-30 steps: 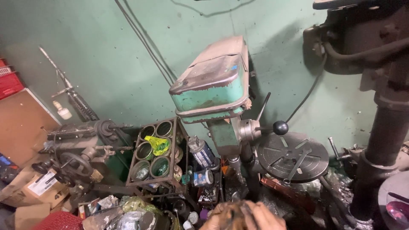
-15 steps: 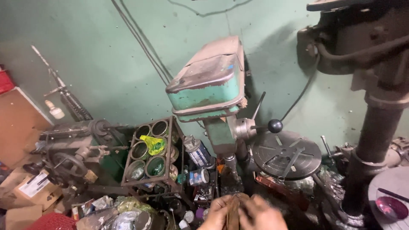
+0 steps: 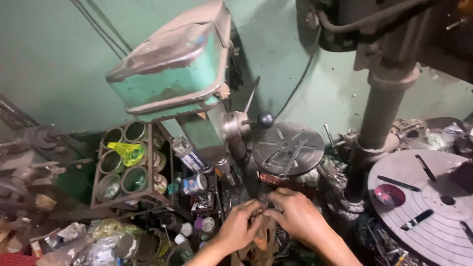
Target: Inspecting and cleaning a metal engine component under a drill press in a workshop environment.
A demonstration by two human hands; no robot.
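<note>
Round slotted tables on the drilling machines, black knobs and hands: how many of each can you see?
Round slotted tables: 2, a small one and a big one
Black knobs: 1
Hands: 2, left hand and right hand
Total: 5

My view has dropped and closed in on the bench: my left hand (image 3: 238,227) and right hand (image 3: 297,217), only peeking in at the bottom edge before, have moved up, fingertips meeting over a small brownish piece (image 3: 262,235) below the green drill press (image 3: 172,74)

dim workshop, stained green wall (image 3: 64,54), cluttered bench (image 3: 123,236)
</note>
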